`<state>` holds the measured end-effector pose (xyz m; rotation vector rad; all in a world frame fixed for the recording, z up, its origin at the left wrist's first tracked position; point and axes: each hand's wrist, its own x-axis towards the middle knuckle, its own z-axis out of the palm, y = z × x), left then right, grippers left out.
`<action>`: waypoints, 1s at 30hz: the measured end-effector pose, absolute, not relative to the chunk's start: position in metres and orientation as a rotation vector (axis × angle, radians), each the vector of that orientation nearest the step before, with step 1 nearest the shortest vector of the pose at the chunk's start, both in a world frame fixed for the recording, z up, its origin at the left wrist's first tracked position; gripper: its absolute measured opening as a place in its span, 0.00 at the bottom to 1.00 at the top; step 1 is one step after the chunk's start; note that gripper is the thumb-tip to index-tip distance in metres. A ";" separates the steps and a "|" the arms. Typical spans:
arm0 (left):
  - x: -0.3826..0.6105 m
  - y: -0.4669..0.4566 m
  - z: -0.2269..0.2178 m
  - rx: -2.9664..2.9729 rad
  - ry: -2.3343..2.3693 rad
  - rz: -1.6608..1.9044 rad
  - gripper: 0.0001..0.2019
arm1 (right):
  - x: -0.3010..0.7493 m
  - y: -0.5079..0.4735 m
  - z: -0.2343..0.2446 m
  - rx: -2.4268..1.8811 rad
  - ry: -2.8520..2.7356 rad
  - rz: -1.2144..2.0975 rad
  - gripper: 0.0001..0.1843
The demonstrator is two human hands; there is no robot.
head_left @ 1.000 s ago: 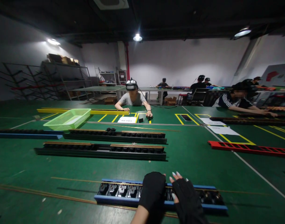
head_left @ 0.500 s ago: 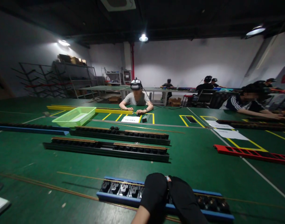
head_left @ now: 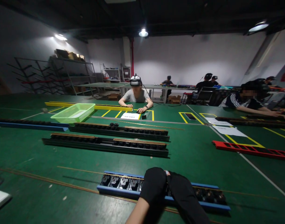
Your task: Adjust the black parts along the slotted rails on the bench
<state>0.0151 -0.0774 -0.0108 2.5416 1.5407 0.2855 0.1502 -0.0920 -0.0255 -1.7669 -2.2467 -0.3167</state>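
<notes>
Both gloved hands have drawn together, the left hand [head_left: 153, 185] and right hand [head_left: 185, 197] now side by side over the near blue-edged rail fixture [head_left: 120, 183] (fingers hidden), so any grip on it is impossible to tell.

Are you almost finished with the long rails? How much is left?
Already done, it seems: the dark rail ahead has brass strips along it. In hand: the left hand and right hand, in black gloves, rest on the blue-edged rail. Left to do, probably: a loose brass rod lies on the green mat nearby.
</notes>
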 end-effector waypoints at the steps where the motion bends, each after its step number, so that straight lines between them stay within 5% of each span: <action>1: 0.016 -0.076 -0.011 2.539 1.544 0.267 0.17 | 0.151 -0.091 -0.029 -1.778 -2.253 -0.298 0.16; 30: 0.015 -0.078 -0.010 2.571 1.572 0.365 0.18 | 0.151 -0.096 -0.054 -1.837 -2.147 -0.190 0.20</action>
